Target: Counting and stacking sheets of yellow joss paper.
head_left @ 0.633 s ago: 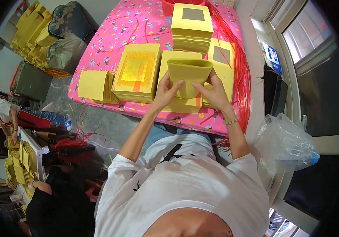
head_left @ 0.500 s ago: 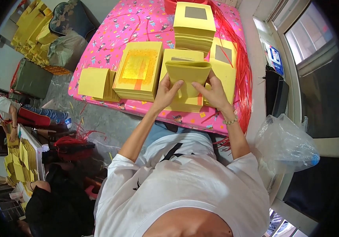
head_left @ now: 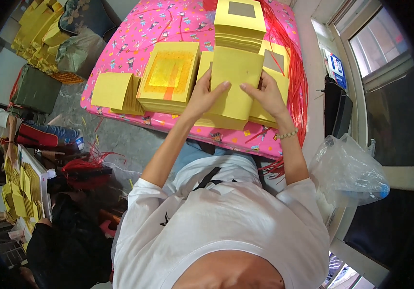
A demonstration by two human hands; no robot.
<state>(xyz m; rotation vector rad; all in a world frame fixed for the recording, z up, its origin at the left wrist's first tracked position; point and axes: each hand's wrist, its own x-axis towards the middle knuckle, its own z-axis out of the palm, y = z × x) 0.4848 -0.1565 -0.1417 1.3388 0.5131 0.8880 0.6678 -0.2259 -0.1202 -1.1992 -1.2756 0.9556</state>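
Hands point(head_left: 206, 96) point(head_left: 265, 94) holding yellow paper bundle point(head_left: 233, 79) over table point(head_left: 134, 43).

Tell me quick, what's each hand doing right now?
Left hand: shut on the yellow paper bundle.
Right hand: shut on the same bundle.

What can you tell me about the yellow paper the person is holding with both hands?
The yellow paper bundle is plain, flat and rectangular, looking like thin sheets stacked together. It lies over other yellow stacks on the pink patterned table. The left hand grips its left edge and the right hand its right edge, fingertips pressing on top.
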